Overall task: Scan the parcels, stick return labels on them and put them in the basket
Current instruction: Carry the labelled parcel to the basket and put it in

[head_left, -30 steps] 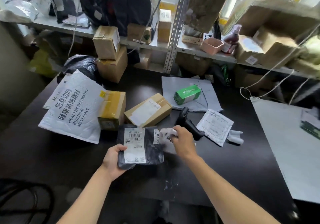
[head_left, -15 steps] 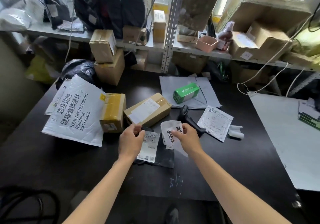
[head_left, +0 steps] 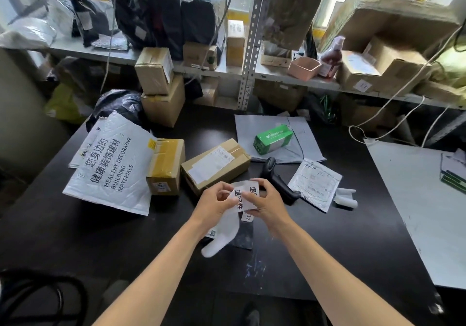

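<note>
Now the strip of return labels (head_left: 242, 197) is pinched between both hands above the bench (head_left: 327, 237); its left edge is gripped by the left hand (head_left: 214, 203), its right edge by the right hand (head_left: 268, 203); the black parcel (head_left: 244, 233) is seen lying flat just beneath them; the scanner (head_left: 280, 183) is left beyond, beside a cardboard box (head_left: 214, 165).

black parcel (head_left: 243, 234): mostly hidden under hands | return labels (head_left: 239, 197): second label's text partly covered
</note>
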A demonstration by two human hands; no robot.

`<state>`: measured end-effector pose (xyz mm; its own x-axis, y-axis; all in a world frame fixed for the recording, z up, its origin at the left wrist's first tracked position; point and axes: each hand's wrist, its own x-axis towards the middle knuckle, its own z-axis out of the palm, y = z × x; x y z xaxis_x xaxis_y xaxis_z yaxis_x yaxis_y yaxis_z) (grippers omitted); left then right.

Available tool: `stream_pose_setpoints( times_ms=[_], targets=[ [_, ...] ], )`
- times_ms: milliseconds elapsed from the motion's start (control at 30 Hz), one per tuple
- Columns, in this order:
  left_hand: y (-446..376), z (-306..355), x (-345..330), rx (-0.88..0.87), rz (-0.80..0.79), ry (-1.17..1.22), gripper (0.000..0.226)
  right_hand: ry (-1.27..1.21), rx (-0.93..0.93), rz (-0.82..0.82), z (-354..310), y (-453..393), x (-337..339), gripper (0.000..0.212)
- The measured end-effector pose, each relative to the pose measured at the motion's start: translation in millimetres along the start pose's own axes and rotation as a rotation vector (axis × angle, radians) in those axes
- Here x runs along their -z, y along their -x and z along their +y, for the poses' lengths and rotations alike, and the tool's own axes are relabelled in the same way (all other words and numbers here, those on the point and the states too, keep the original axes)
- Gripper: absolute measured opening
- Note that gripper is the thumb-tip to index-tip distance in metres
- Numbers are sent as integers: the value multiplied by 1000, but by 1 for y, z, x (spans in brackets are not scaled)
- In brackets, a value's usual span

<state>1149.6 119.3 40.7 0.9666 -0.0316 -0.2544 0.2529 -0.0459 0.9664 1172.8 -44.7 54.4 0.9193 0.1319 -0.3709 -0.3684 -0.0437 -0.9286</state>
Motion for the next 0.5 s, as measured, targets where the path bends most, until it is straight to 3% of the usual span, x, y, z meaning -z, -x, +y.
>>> stream_pose_setpoints(
  times_ms=[100,233,300,400,500],
  targets=[
    [-2,5,-3,-5,-52,69,3,75,34,-49,-4,-2,13,40],
    [-9,11,-11,23,-121,209,8,261,73,-58,-9,-8,30,21],
    [-12,13,-15,21,-123,198,8,513,143,-60,-14,-8,38,11],
    [-16,16,-21,-17,-120,113,8,898,292,-116,-19,-10,47,14],
    [-21,20,-25,-20,-95,120,8,828,320,-189,-24,-14,52,4]
  ],
)
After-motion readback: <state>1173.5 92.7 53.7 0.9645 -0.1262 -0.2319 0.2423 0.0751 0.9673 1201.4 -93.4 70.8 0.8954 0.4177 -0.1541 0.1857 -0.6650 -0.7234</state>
